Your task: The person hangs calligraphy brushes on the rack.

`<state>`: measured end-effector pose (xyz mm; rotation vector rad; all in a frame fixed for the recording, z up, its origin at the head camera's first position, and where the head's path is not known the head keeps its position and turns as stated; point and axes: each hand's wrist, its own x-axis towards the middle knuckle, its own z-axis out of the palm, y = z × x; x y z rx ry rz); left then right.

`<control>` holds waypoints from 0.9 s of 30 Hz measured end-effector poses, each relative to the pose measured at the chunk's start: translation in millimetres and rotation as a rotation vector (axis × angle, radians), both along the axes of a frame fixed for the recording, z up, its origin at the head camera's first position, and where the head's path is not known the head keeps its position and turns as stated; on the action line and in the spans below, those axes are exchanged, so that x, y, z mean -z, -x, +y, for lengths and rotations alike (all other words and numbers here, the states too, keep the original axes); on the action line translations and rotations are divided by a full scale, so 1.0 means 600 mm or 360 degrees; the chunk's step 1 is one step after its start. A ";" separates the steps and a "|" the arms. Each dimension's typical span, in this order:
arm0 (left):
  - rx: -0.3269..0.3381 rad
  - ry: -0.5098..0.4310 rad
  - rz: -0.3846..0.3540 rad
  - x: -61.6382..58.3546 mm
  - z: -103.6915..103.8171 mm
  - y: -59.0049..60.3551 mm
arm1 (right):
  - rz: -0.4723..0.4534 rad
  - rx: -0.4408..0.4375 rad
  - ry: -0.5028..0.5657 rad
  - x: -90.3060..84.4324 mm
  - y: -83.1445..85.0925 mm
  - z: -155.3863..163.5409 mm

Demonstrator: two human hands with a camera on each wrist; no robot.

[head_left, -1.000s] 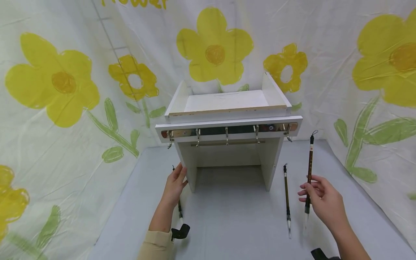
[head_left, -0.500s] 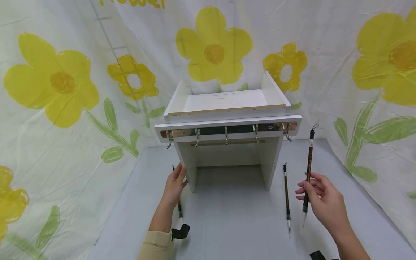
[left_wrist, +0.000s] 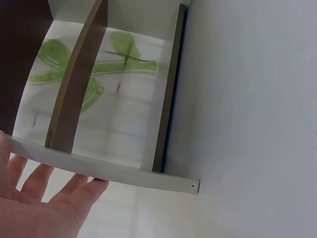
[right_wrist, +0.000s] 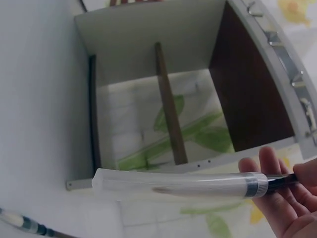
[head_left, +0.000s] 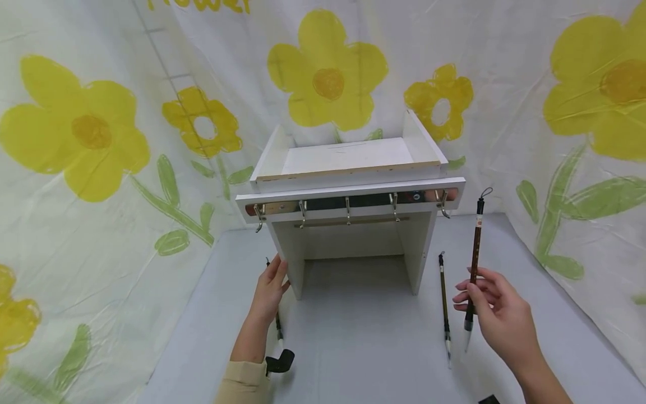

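My right hand [head_left: 504,317] holds a calligraphy brush [head_left: 476,247] near its lower end, right of the white shelf unit [head_left: 363,182]. The brush stands nearly upright, hanging loop at the top. In the right wrist view a clear cap [right_wrist: 173,184] covers the bristles. My left hand [head_left: 268,292] rests against the unit's left side panel [left_wrist: 124,173]; the left wrist view shows its fingers [left_wrist: 81,193] along the panel's outer face. A row of metal hooks [head_left: 347,209] runs across the unit's front. Part of my right palm is hidden in the head view.
A second brush [head_left: 444,306] lies on the grey tabletop [head_left: 363,348] between the unit and my right hand. Another brush [head_left: 279,325] lies at the left, partly behind my left hand. A flower-printed white cloth [head_left: 363,106] hangs behind and at both sides.
The brush in my right hand has shifted slightly up and left, and its lower end has swung left. My left hand stays at the panel. The head view has turned a little.
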<state>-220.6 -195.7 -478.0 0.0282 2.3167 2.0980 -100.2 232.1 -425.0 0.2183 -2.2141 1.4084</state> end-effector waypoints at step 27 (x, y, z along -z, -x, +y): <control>0.0026 -0.0017 0.0011 -0.001 -0.002 -0.002 | 0.0159 -0.0266 -0.0022 -0.015 -0.017 -0.044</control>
